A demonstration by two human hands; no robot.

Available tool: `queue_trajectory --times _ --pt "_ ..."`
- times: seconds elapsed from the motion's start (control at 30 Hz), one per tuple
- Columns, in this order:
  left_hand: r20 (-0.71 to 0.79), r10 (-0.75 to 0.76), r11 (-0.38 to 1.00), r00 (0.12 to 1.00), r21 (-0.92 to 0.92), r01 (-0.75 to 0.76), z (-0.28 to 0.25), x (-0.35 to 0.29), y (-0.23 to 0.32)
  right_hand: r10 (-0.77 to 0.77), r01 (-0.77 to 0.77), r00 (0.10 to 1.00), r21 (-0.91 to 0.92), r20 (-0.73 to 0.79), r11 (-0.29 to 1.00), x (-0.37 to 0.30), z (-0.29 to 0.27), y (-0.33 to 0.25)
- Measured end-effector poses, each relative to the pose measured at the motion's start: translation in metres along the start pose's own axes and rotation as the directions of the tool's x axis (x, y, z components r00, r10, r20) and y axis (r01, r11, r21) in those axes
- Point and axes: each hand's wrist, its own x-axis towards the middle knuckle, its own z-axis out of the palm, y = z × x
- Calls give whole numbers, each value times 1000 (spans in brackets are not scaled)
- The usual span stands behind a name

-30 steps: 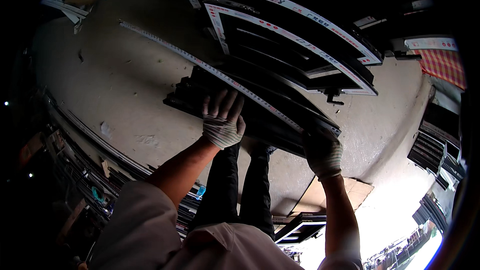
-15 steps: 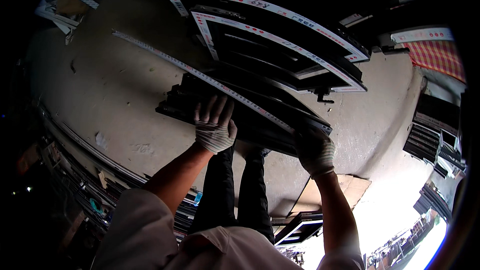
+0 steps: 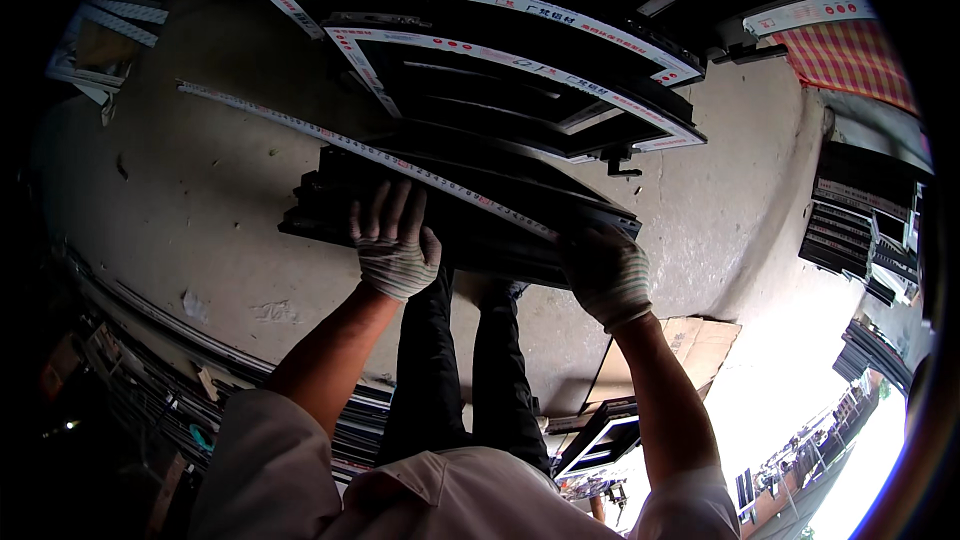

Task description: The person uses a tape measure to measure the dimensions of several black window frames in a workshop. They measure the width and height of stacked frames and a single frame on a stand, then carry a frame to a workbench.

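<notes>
A printed tape measure blade [image 3: 440, 181] is stretched across a bundle of black profiles [image 3: 490, 245], from the gloved right hand [image 3: 605, 275] to a point beyond and left of the gloved left hand [image 3: 394, 250]. The left palm is laid open over the bundle, fingers spread; the right is curled at the blade's near end, its grasp lost in shadow. Measuring appears to be in hand; a straight, steady blade seems called for next. Film-edged frames [image 3: 600, 92] are seen beyond both hands.
</notes>
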Motion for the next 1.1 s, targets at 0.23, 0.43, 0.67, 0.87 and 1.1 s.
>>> queue_trajectory --times 0.23,0.43,0.67,0.87,1.1 --pt "46 -25 999 999 -30 26 -5 1 1 12 -11 999 -20 36 1000 1 -2 -5" --pt "64 -28 1000 998 3 28 -7 5 3 23 -22 1000 38 -7 999 -1 1 1" --pt "77 -57 996 995 -63 62 -11 6 4 38 -40 999 45 27 998 2 0 0" --pt "111 -67 991 992 -108 79 -18 9 5 -32 32 999 15 -13 999 1 4 6" --pt "141 -65 977 988 -194 92 -38 31 1 11 -12 1000 16 16 1000 1 -5 3"
